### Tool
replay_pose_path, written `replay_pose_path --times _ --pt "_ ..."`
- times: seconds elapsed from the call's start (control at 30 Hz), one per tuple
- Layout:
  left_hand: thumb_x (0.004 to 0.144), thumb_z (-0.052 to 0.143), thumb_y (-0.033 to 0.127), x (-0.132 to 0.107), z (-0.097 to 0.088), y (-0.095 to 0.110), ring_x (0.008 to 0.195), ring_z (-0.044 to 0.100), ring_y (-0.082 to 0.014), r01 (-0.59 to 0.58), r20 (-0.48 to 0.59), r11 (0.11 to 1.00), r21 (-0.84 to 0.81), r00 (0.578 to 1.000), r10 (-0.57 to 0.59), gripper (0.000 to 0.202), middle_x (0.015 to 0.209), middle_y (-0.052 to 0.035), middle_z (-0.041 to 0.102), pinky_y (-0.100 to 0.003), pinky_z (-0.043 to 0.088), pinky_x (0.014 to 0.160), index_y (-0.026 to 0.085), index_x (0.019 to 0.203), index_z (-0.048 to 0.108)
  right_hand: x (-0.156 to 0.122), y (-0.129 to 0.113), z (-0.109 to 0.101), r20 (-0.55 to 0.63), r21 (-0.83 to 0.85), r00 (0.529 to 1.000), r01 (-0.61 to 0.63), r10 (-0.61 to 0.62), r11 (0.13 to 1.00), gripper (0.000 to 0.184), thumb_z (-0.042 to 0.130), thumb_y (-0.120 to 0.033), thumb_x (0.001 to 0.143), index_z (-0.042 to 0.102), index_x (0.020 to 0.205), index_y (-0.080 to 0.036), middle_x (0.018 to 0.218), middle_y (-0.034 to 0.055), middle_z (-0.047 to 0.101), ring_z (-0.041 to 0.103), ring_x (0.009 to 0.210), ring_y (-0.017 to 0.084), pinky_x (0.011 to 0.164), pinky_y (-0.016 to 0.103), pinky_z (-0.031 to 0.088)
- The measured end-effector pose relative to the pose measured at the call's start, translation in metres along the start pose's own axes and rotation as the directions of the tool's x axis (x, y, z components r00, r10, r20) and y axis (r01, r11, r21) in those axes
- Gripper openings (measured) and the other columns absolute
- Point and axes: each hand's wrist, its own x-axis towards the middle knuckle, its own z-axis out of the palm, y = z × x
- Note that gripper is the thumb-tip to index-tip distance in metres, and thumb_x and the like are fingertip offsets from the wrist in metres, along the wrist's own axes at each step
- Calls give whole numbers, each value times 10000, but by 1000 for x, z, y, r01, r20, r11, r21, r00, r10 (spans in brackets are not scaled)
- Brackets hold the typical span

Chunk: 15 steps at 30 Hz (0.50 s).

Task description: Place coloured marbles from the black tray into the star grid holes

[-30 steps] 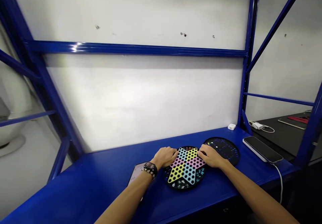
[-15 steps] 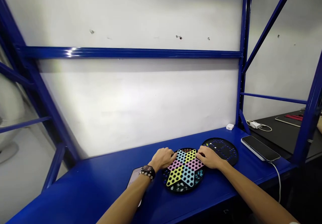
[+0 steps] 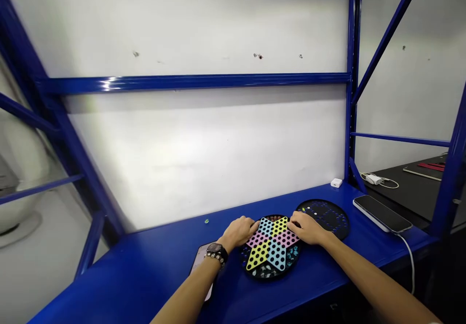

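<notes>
A star-shaped Chinese checkers board (image 3: 268,240) in blue, yellow and pink, dotted with black holes, lies on a round black tray (image 3: 267,276). Clear, teal and reddish pieces show in the tray's compartments around the star. My left hand (image 3: 238,232), with a watch and a beaded bracelet at the wrist, has its fingers closed at the board's left side. At the right side, my right hand (image 3: 306,227) pinches the board's edge with curled fingers. The fingertips are partly hidden. A small green piece (image 3: 206,221) rests on the blue surface beyond my left hand.
Behind my right hand lies a round black lid or tray (image 3: 329,217) with a few small pieces. A phone (image 3: 199,258) sits partly under my left forearm. Another phone (image 3: 384,212) with a cable is at the right, near a white case (image 3: 336,183). Blue frame posts (image 3: 351,120) border the surface.
The view has shifted slightly. The small green piece now shows on the blue surface, where none was visible before. Both hands stay at the sides of the board.
</notes>
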Motion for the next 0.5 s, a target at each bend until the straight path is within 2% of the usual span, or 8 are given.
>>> replay_pose_path --times 0.13,0.23,0.27,0.3,0.33,0.4,0.43,0.5 --pt "1029 298 438 -6 -11 7 800 687 -255 28 -44 1000 4 999 -28 527 826 -117 729 -329 463 710 190 752 670 -1 1 -1 -71 72 997 -29 34 997 383 467 -404 977 509 653 -205 771 16 557 500 727 161 718 306 400" --pt "1065 204 400 -14 -25 28 785 666 -213 27 -121 999 -23 992 -30 547 823 -80 720 -300 441 700 197 834 656 6 -7 0 -194 360 968 -81 160 929 417 507 -525 934 542 665 -208 720 8 546 486 670 155 645 286 403" --pt "1075 154 400 -16 -30 38 765 657 -201 20 -151 999 -31 988 -24 570 817 -68 712 -296 434 693 200 874 649 11 -13 2 -166 521 954 -130 249 844 432 504 -574 918 562 692 -210 701 2 548 467 614 142 579 270 385" --pt "1080 142 405 -17 -34 50 772 651 -193 7 -182 999 -37 983 -14 553 848 -56 711 -291 430 696 205 942 639 17 -21 5 -69 682 942 -196 329 704 453 488 -618 907 580 726 -213 684 -4 555 438 550 127 508 252 348" --pt "1080 173 418 -17 -38 61 774 648 -190 -4 -204 999 -40 979 -4 504 874 -44 711 -287 426 684 213 996 626 23 -30 9 76 807 923 -279 377 520 481 462 -654 901 585 749 -215 660 -9 558 402 488 113 447 237 296" --pt "1068 279 410 -16 -43 83 841 645 -206 -105 -297 994 -13 950 96 379 956 -46 709 -299 435 723 207 1084 600 36 -50 21 330 903 864 -407 380 141 517 411 -687 900 551 726 -220 583 -20 538 338 395 95 376 217 210" --pt "1057 313 388 -15 -44 91 885 639 -223 -115 -319 993 2 942 110 343 986 -61 701 -319 442 762 198 1073 597 42 -59 27 386 910 844 -415 372 -2 511 401 -676 907 520 700 -224 543 -24 521 334 373 94 358 213 203" --pt "1042 334 331 -14 -45 104 925 624 -240 -152 -327 988 33 932 155 307 1004 -78 686 -350 448 812 185 1042 605 51 -74 37 380 925 828 -332 412 -186 453 423 -604 927 476 675 -231 498 -29 506 354 357 96 336 210 236"
